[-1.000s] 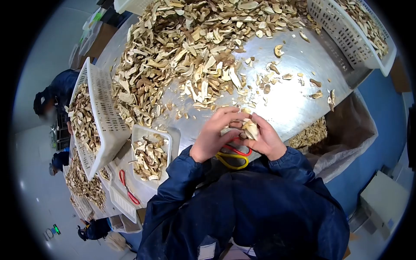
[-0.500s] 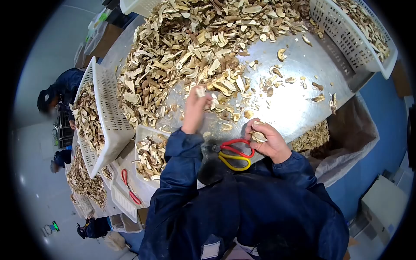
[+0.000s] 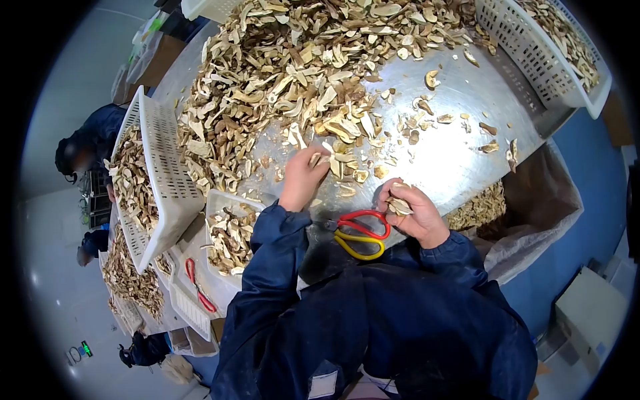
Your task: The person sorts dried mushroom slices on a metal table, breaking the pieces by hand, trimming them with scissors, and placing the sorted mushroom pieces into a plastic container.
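My left hand (image 3: 304,179) is closed at the near edge of a heap of dried mushroom slices (image 3: 267,100), its fingertips pinching a pale slice. On the right, my right hand (image 3: 417,217) curls around a few dried mushroom slices (image 3: 399,206), held above the metal table's near edge. Between the two hands lies a pair of scissors (image 3: 360,235) with one red and one yellow handle, its blades pointing left. Left of my left forearm, a small white tray (image 3: 230,243) holds more slices.
White perforated baskets of slices stand at left (image 3: 167,180) and upper right (image 3: 547,60). A lined bin (image 3: 533,220) holds pieces below the right table edge (image 3: 493,100). Red-handled scissors (image 3: 199,285) rest at lower left. Co-workers (image 3: 93,143) are at far left.
My left hand has lowered slightly from holding a slice up, its fingers now down among the slices at the heap's edge. My right hand keeps its slices almost still.
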{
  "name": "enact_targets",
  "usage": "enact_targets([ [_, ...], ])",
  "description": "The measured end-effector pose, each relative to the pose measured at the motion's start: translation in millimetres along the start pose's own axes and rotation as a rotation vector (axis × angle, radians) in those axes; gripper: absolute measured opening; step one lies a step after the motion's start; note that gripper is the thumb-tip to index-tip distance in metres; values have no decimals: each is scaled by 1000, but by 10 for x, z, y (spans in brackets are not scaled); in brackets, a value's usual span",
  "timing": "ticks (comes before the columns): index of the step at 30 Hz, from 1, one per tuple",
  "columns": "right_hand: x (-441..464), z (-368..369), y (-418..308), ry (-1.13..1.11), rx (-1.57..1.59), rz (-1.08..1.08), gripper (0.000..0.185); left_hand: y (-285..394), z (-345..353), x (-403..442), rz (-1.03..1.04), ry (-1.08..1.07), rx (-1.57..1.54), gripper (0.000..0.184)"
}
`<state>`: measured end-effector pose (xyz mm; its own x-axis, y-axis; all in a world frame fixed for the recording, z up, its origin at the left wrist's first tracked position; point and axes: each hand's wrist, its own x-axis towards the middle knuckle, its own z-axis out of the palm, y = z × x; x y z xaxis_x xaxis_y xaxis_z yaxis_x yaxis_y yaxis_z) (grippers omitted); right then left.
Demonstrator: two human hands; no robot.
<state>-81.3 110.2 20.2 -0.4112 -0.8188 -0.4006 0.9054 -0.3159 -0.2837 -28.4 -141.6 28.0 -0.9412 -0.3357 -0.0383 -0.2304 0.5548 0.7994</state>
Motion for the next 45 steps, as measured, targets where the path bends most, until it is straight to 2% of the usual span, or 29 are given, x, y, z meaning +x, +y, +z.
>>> enact_targets([
  [1,-8,14,-11,17,2,-3,13,-36,-26,-42,-90,-41,-84,18],
  [4,8,24,-11,25,10,-5,13,-244,-243,-120,-438,-254,-953,14],
  [5,16,25,-8,20,12,-6,13,-348,-227,-150,-415,-225,-1176,11],
  [8,29,28,11,24,11,11,13,160,-140,-120,-534,-9,-850,12],
  [9,36,29,19,17,13,15,13,186,-106,-92,-518,-49,-600,18],
  [12,34,47,31,9,11,19,13,227,148,-88,-48,62,177,25],
  [16,8,42,15,33,11,1,14,188,288,-107,65,6,149,26],
  [17,4,31,15,38,14,-5,15,190,268,-146,-19,-42,20,21],
  [19,5,-9,-9,13,5,-5,15,32,104,-183,-337,-218,-734,18],
  [21,18,-23,-18,3,11,-11,15,-253,32,-226,-341,-324,-1451,18],
  [24,27,-18,-11,5,32,-15,14,222,-56,-155,-685,156,-1357,17],
  [25,44,-31,-1,3,36,-9,14,160,-52,-121,-580,22,-1230,14],
  [28,51,-15,-4,-20,20,3,14,193,100,55,-388,-121,-334,12],
  [32,13,11,-20,-2,11,-22,14,175,429,153,91,84,264,17],
  [33,-4,4,-34,6,9,-32,14,211,429,159,84,63,249,15],
  [36,-34,-46,-56,23,23,-56,15,102,313,163,24,-14,-200,11],
  [37,-31,-80,-53,23,35,-59,15,326,124,111,-311,-134,-515,12],
  [40,0,-109,-38,32,48,-53,15,174,-70,24,-422,-98,-809,19],
  [41,12,-106,-33,27,54,-46,15,150,-109,-2,-431,-127,-713,17],
  [44,47,-90,0,25,52,-27,15,49,104,-29,-271,-69,-159,22],
  [45,54,-87,7,28,48,-24,15,168,166,-34,-133,29,9,16],
])
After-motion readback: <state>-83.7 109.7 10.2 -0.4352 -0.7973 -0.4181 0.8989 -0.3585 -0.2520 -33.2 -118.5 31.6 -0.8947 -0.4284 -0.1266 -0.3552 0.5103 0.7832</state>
